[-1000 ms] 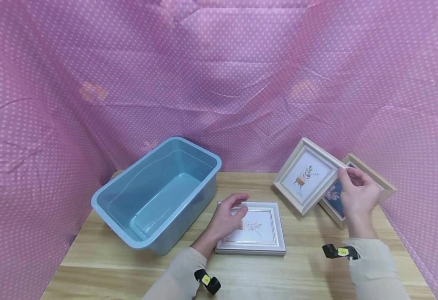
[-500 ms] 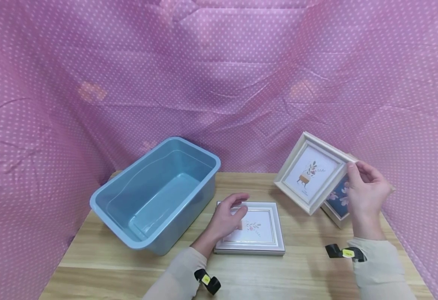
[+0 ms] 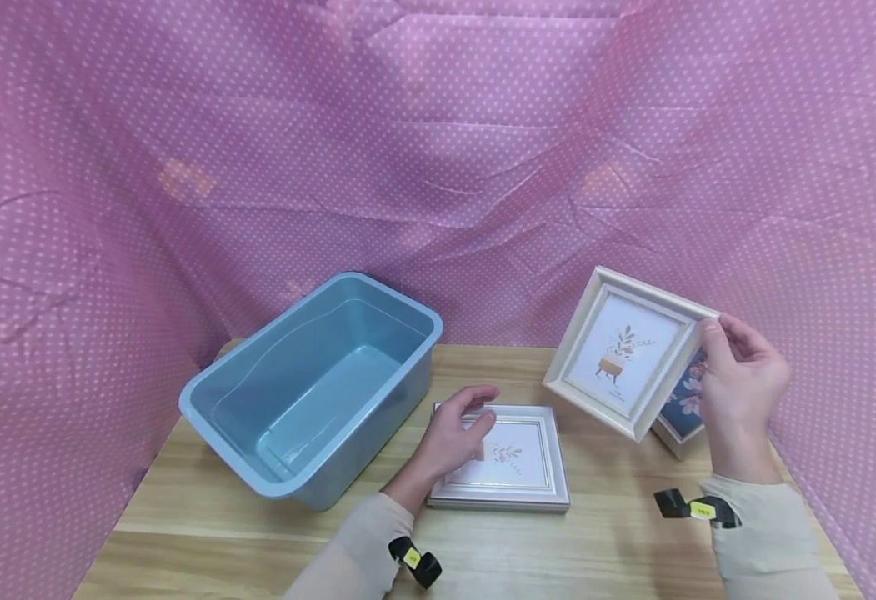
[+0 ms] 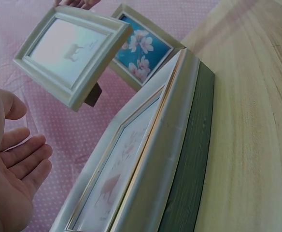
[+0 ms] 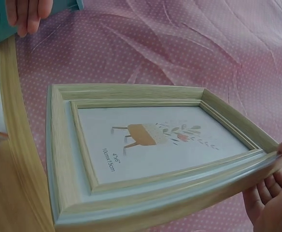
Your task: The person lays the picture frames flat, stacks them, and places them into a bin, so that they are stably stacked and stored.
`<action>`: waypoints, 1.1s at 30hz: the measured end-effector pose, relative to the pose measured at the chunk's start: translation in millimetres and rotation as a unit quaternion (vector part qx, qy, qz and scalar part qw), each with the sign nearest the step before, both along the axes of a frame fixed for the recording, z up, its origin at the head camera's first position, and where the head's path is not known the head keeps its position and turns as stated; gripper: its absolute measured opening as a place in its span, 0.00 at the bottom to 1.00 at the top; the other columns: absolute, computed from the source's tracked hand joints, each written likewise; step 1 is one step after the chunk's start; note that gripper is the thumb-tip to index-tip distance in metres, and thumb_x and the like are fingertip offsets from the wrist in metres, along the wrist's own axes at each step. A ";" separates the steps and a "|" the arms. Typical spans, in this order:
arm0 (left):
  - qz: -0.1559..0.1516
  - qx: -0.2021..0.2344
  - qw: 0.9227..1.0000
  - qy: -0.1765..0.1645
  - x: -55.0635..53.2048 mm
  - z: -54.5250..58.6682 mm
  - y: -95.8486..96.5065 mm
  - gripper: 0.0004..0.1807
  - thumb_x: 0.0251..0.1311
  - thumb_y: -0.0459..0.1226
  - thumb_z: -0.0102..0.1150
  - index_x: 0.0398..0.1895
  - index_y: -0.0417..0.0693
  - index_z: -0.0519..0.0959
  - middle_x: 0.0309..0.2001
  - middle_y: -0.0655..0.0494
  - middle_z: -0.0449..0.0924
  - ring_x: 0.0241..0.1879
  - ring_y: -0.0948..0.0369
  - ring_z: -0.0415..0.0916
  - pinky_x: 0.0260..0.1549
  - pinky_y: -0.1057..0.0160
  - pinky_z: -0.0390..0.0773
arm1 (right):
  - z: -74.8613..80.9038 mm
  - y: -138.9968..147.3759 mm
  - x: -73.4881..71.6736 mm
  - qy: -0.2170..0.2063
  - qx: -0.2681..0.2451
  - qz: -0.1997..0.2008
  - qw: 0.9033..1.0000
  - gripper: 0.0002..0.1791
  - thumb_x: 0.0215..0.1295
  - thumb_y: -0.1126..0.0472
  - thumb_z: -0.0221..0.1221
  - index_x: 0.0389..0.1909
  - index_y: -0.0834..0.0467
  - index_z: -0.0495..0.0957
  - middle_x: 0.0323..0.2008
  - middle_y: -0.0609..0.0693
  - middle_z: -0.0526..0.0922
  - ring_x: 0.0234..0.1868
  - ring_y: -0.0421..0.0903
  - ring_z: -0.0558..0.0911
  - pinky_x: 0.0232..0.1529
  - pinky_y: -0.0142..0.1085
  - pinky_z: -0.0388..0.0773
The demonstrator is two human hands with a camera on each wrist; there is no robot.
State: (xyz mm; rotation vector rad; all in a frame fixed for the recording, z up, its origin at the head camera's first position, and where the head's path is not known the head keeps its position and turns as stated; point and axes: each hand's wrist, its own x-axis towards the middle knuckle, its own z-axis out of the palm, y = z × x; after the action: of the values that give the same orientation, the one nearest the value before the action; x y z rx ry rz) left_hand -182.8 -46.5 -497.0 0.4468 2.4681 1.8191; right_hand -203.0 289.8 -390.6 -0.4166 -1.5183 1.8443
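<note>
Bordering the near edge: two pale sleeves (image 3: 358, 546), each with a black wrist device (image 3: 427, 573) bearing a yellow tag.
Left hand (image 3: 453, 437): over the left part of the white frame (image 3: 516, 457); its grip is loose, thumb and fingers apart, holding nothing, and the left wrist view shows the palm clear of the frame.
White frame: flat and face up on the wood-grain counter (image 3: 543, 554), below and between the two hands; thin metallic-looking lines edge its plant print, which the left hand partly covers.
Right hand (image 3: 745, 383): at the right, its grip clamped on a corner of the cream frame (image 3: 625, 354), thumb in front and fingers behind.
Cream frame: tilted, face turned toward the head camera, and apparently clear of the counter; its print shows a brown legged planter with leaves, and a small size note reads 10cmx15cm in the right wrist view.
Flower frame (image 3: 683, 408): behind the cream frame and right hand, mostly hidden in the head view, with pale blossoms on blue.
Blue tub (image 3: 373, 429): left of the white frame, slanted on the counter, its inner floor bare.
Pink cloth (image 3: 438, 167): white-dotted and creased, hanging behind everything and down both sides.
</note>
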 end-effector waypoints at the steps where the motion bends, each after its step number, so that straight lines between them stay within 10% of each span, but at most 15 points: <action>1: 0.001 -0.002 1.000 -0.002 0.1 0.3 0.3 0.22 0.77 0.37 0.57 0.71 0.45 0.78 0.69 0.46 0.82 0.72 0.46 0.77 0.76 0.43 0.73 | 0.5 -0.7 0.3 0.003 -0.004 0.000 1.000 0.08 0.68 0.69 0.69 0.45 0.57 0.90 0.33 0.42 0.90 0.34 0.35 0.89 0.34 0.21 0.86; 15: 0.004 -0.005 1.000 -0.014 1.1 5.8 3.6 0.23 0.77 0.36 0.57 0.72 0.46 0.77 0.69 0.48 0.82 0.72 0.48 0.77 0.77 0.46 0.73 | 10.0 -14.3 3.2 0.101 -0.117 0.028 0.988 0.07 0.65 0.77 0.67 0.38 0.64 0.89 0.29 0.51 0.92 0.31 0.41 0.91 0.35 0.27 0.89; 33: -0.007 0.022 1.000 -0.012 -3.5 6.5 5.0 0.23 0.79 0.40 0.58 0.72 0.43 0.77 0.71 0.45 0.80 0.73 0.45 0.75 0.77 0.42 0.72 | 12.3 -43.6 11.9 0.151 -0.098 0.074 0.981 0.08 0.67 0.79 0.65 0.41 0.67 0.89 0.36 0.55 0.91 0.37 0.43 0.93 0.45 0.34 0.89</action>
State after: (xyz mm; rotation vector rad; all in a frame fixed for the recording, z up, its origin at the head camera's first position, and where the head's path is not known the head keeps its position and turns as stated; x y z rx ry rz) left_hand -186.3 -41.5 -490.5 0.4405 2.4069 1.8643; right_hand -191.1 246.2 -378.3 -0.1069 -1.1936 2.0745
